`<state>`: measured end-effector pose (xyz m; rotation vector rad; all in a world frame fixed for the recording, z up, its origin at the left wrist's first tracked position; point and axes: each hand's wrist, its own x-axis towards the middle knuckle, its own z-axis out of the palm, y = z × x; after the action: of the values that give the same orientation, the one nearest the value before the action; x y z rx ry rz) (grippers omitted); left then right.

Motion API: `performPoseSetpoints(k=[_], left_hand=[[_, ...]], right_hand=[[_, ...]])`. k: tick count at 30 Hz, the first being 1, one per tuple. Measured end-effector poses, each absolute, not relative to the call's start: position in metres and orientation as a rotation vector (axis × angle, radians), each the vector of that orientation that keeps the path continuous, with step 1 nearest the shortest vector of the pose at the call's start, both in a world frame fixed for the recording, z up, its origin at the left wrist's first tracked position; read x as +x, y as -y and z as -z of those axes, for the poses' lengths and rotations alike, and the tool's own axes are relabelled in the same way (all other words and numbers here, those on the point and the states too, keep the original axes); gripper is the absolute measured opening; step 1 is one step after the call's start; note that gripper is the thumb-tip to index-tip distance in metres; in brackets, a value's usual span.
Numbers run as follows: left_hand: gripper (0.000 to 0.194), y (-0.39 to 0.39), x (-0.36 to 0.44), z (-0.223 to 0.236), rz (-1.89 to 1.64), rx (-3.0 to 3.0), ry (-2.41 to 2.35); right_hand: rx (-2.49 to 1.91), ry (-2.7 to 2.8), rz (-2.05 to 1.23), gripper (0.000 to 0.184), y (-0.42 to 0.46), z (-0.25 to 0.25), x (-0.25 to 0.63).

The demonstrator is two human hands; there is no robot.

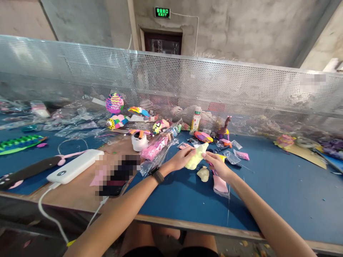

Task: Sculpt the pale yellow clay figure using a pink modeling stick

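Observation:
Between my two hands is a pale yellow lump of soft modelling clay [197, 157], held a little above the blue table. My left hand [183, 158] grips its left side, a dark watch on that wrist. The fingers of my right hand [217, 164] pinch its right edge. Below the lump lies a beige piece of clay [203, 174]. A packet of pink clay [220, 185] rests under my right hand, partly covered by it. Small plastic wrappers [230, 157] lie just beyond.
On the left are a white power bank [75, 166] with a cable and a dark phone [118, 176]. Colourful clay figures [118, 121], a bottle [196, 120] and plastic bags stand along the back, before a perforated metal screen [160, 78]. A cardboard piece [308, 156] lies at right.

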<state>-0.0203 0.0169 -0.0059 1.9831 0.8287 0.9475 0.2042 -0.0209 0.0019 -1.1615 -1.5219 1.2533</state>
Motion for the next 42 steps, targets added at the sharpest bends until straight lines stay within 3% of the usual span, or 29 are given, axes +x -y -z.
performPoseSetpoints(k=[6,15,21,25,34,38,42], left_hand=[[0.052,-0.009,-0.013,0.008,-0.953,1.958,-0.845],[0.052,-0.002,-0.010,0.003,-1.010,1.979,-0.871],[0.052,0.009,-0.015,-0.014,-1.018,2.119,-0.858],[0.073,0.014,-0.014,-0.018,-1.063,2.245,-0.911],[0.042,-0.002,-0.023,-0.015,-1.181,2.128,-0.999],[0.044,-0.003,-0.028,-0.018,-1.244,2.230,-1.034],[0.052,0.002,-0.028,-0.023,-1.232,2.546,-1.137]], right_hand=[[-1.110,1.289,-1.515,0.056,0.021,-0.002,0.200],[-1.092,1.180,-1.659,0.046,0.030,-0.021,0.197],[-1.049,1.254,-1.589,0.054,0.031,-0.025,0.195],[-1.010,1.401,-1.556,0.058,0.034,-0.024,0.194],[-1.091,1.900,-1.007,0.047,0.036,-0.022,0.207],[-1.119,1.780,-0.846,0.048,0.032,-0.016,0.207],[-1.028,1.630,-0.925,0.054,0.032,-0.013,0.202]])
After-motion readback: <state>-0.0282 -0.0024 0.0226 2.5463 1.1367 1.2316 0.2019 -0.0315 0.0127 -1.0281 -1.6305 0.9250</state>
